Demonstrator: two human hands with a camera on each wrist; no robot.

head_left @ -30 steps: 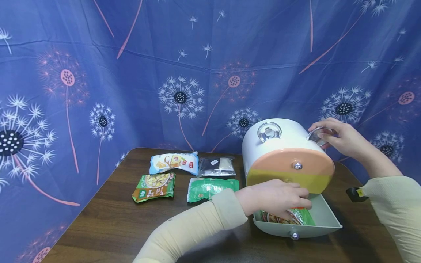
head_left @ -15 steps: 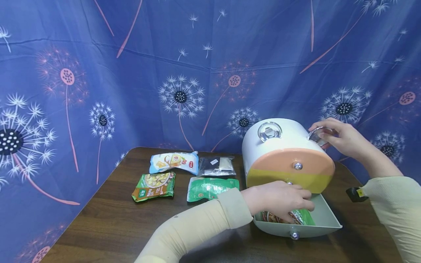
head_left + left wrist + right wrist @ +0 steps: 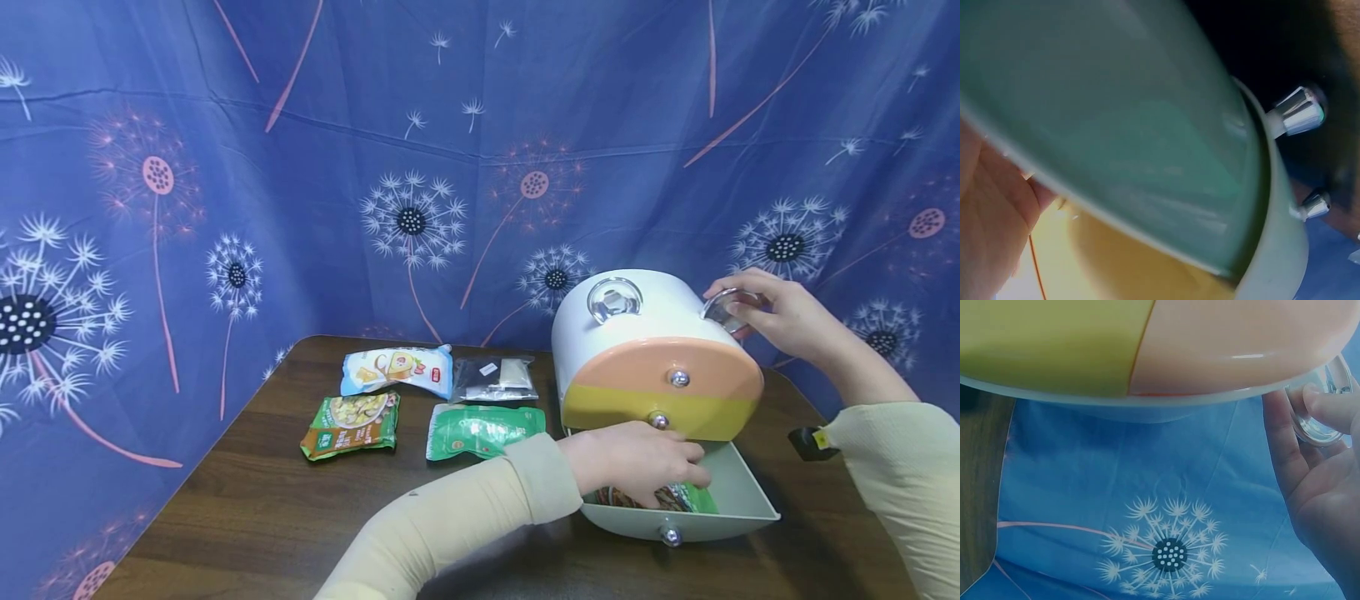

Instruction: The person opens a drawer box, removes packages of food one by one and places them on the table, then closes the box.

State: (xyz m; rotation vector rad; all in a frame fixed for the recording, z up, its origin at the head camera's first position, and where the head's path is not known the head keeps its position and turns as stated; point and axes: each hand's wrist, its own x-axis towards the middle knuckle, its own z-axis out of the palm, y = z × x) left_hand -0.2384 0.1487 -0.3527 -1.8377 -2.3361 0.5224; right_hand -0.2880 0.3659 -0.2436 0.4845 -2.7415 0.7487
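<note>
A rounded white storage box (image 3: pixel 656 304) with a peach-and-yellow front stands at the right of the table. Its pale green bottom drawer (image 3: pixel 738 483) is pulled out. A green food packet (image 3: pixel 702 498) with a dish printed on it lies in that drawer. My left hand (image 3: pixel 637 458) reaches into the drawer over the packet, thumb and fingers spread apart; whether the fingertips touch it is unclear. In the left wrist view, the drawer's rim hides the fingers. My right hand (image 3: pixel 783 312) pinches the round silver handle (image 3: pixel 726 310) on the box's upper right, thumb against it in the right wrist view.
Left of the box lie a blue-and-white snack packet (image 3: pixel 397 372), a clear bag (image 3: pixel 493 379), a green pouch (image 3: pixel 483 429) and a green-and-brown food packet (image 3: pixel 352 426). A second silver handle (image 3: pixel 615 300) tops the box's left side. A blue dandelion curtain (image 3: pixel 450 167) hangs behind.
My left hand has shifted slightly right and lower over the packet in the drawer, uncovering more of the yellow front's knob. The right hand keeps its hold on the silver handle.
</note>
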